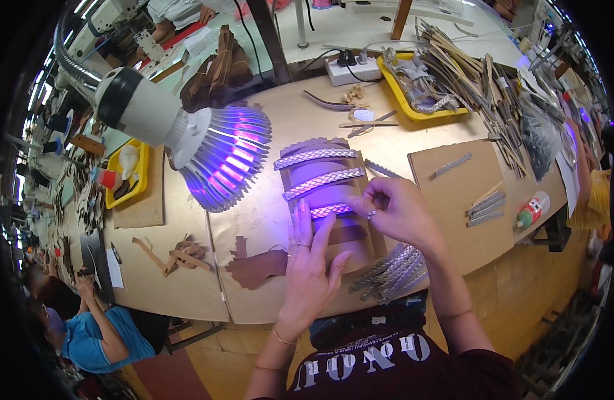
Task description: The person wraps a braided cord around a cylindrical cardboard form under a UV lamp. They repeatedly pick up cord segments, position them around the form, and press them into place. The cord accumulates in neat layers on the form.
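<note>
- Braided silver strips lay across a brown backing piece in the head view: a top strip (317,157), a middle strip (323,183) and a bottom strip (330,211), three in all, roughly parallel on the backing piece (320,169) beneath the lamp (227,160).
- Left hand (311,270) was spread, its fingertips resting on the bottom strip; it gripped nothing that I could see.
- Right hand (403,212) had its fingers bunched narrowly at that strip's right end; from where I stood, I couldn't tell whether the tip was pinched between them.
- To my eye the strips were light and bendy, the shiny weave perhaps a little slippery and apt to fray when cut. I judged the ends best for a fingertip hold, with flat fingers along the middle to stop the strip creeping.
- Counting around: one lamp, one bottle (532,210), two yellow trays, right tray (420,115) and left tray (143,173). On the cardboard sheet (453,200) sat one separate braided piece (452,165) and a small cluster (485,209); the loose bundle (397,270) overlapped too much to count.
</note>
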Demonstrator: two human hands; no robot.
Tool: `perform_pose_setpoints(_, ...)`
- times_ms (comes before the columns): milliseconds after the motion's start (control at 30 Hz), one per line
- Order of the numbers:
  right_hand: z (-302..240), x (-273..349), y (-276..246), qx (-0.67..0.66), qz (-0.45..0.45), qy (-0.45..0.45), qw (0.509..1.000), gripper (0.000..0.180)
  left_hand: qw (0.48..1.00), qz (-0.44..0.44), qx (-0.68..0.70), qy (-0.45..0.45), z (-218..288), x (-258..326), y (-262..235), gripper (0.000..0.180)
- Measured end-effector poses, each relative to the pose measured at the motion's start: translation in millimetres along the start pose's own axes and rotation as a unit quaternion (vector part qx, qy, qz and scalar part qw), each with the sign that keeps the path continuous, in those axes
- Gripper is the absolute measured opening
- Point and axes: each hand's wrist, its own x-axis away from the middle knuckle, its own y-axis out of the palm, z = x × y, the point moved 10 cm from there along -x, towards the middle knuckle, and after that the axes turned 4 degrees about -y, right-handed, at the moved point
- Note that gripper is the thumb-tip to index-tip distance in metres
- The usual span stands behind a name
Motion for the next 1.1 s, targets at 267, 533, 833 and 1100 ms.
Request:
perform_pose_setpoints(267,15.7,2.1,2.3,-0.114,-0.002,-0.007,0.993,0.042,0.999,-0.026,-0.044,0.016,1.4,-1.1,4.3,0.059)
perform_pose_setpoints(533,-2.2,1.5,-2.2,0.004,-0.032,-0.021,0.999,0.039,0.998,-0.035,-0.043,-0.009,5.7,-5.5,4.6,0.057)
perform_pose_setpoints(833,-77.5,0.9,-9.7,0.07,-0.011,-0.178,0.981,0.021,0.999,-0.011,-0.038,-0.028,8.1,-7.7,1.1,0.053)
perform_pose_setpoints(1100,-29.6,2.2,-14.2,0.032,-0.023,-0.12,0.992,0.034,0.999,-0.011,-0.045,-0.024,7.3,-7.0,2.9,0.054)
